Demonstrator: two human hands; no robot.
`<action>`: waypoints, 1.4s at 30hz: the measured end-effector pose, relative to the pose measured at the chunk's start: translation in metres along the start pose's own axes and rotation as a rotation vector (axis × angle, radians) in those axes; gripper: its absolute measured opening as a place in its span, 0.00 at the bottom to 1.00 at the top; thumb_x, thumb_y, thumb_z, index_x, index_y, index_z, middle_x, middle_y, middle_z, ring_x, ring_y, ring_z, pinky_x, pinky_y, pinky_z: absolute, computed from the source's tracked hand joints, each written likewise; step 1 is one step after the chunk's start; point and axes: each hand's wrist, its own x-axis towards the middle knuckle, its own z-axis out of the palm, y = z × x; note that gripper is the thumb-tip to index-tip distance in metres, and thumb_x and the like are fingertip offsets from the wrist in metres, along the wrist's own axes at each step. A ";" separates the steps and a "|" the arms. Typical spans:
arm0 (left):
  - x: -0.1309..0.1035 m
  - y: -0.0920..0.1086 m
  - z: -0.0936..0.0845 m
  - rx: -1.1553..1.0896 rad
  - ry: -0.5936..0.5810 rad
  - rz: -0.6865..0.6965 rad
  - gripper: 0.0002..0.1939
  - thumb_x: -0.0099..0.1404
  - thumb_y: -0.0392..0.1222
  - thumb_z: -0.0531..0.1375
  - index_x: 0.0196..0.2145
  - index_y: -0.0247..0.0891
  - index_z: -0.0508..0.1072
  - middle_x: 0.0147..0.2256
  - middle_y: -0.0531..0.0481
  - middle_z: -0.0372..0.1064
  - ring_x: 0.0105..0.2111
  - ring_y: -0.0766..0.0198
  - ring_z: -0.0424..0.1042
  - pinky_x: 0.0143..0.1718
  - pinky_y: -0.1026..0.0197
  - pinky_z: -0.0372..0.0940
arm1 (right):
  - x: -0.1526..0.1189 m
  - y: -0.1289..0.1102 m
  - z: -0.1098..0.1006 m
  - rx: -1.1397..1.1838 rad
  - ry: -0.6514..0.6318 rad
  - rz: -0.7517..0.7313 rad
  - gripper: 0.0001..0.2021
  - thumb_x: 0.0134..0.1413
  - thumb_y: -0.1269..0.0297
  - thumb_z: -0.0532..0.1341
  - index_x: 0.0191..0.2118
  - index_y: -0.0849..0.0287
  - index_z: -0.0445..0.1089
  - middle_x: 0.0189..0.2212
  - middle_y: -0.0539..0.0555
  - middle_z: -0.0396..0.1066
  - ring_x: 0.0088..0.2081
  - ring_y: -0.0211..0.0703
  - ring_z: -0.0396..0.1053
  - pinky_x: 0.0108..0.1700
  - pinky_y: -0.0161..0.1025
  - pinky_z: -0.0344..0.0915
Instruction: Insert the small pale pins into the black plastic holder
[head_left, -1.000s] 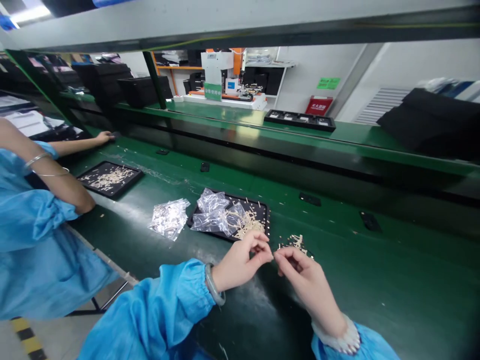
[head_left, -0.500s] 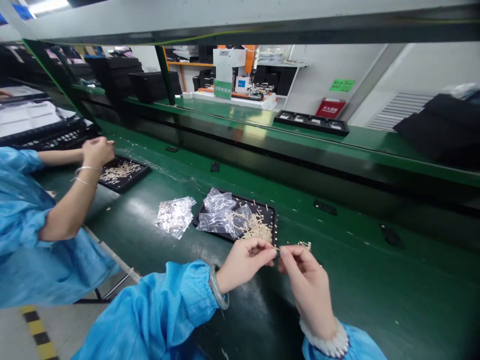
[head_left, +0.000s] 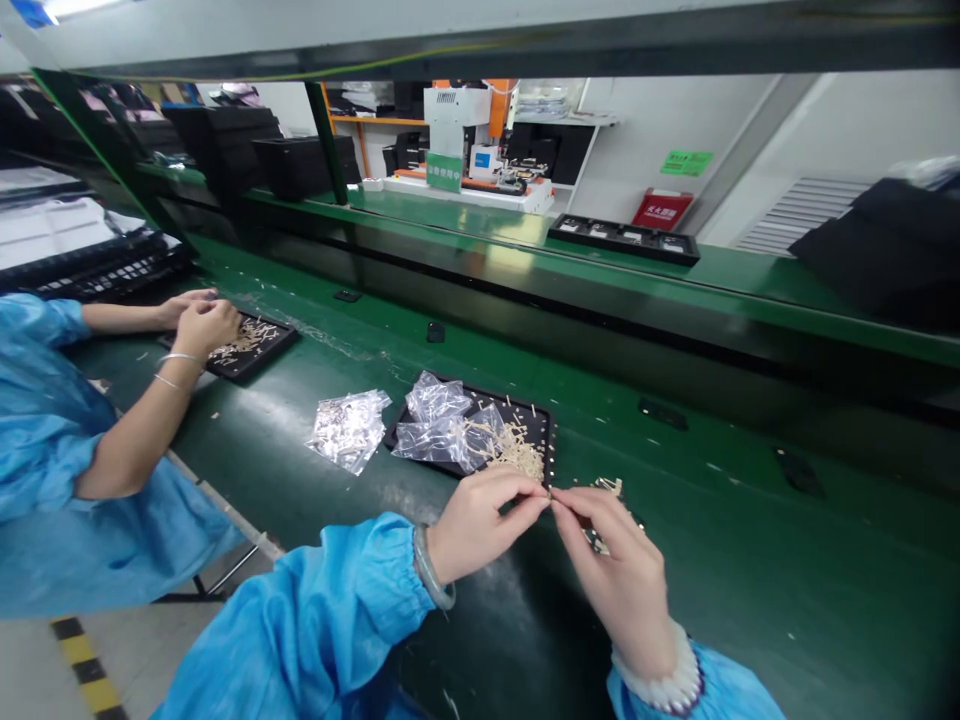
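Left hand (head_left: 480,520) and right hand (head_left: 619,570) meet fingertip to fingertip above the tabletop (head_left: 750,560), near its front edge. Each grip is pinched on one tiny part (head_left: 551,497), too small to make out. Just behind the hands: black tray (head_left: 541,420) of pale parts and clear bags (head_left: 439,425). More bags (head_left: 346,430) lie left of the tray. Co-worker's hands (head_left: 199,322) work at another tray (head_left: 259,350) toward the left end.

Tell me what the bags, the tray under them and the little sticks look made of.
Bags: thin clear plastic film, crinkled and glinting. Tray: black, matte, probably moulded plastic, with a raised rim. Sticks: pale tan and slender; wood, plastic or metal cannot be told. The piece pinched between left hand and right hand is too small to judge.
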 end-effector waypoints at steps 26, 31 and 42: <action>0.016 -0.023 -0.008 -0.257 0.055 -0.433 0.13 0.64 0.46 0.52 0.29 0.33 0.67 0.23 0.55 0.57 0.23 0.71 0.55 0.25 0.67 0.53 | 0.039 0.044 0.016 -0.301 -0.164 0.204 0.09 0.56 0.62 0.53 0.34 0.55 0.71 0.30 0.51 0.73 0.28 0.47 0.70 0.28 0.39 0.61; 0.015 -0.022 -0.006 -0.216 0.067 -0.403 0.11 0.62 0.44 0.54 0.28 0.34 0.69 0.25 0.54 0.63 0.26 0.70 0.60 0.28 0.67 0.56 | 0.035 0.022 0.010 -0.137 -0.132 0.106 0.10 0.60 0.61 0.52 0.37 0.57 0.68 0.33 0.53 0.71 0.30 0.42 0.69 0.31 0.36 0.64; 0.011 -0.016 -0.007 -0.095 0.030 -0.221 0.06 0.63 0.39 0.56 0.31 0.35 0.71 0.30 0.51 0.68 0.33 0.66 0.66 0.36 0.65 0.60 | 0.029 0.006 0.010 -0.167 -0.126 -0.080 0.06 0.62 0.66 0.54 0.37 0.58 0.68 0.34 0.52 0.69 0.34 0.41 0.68 0.37 0.36 0.63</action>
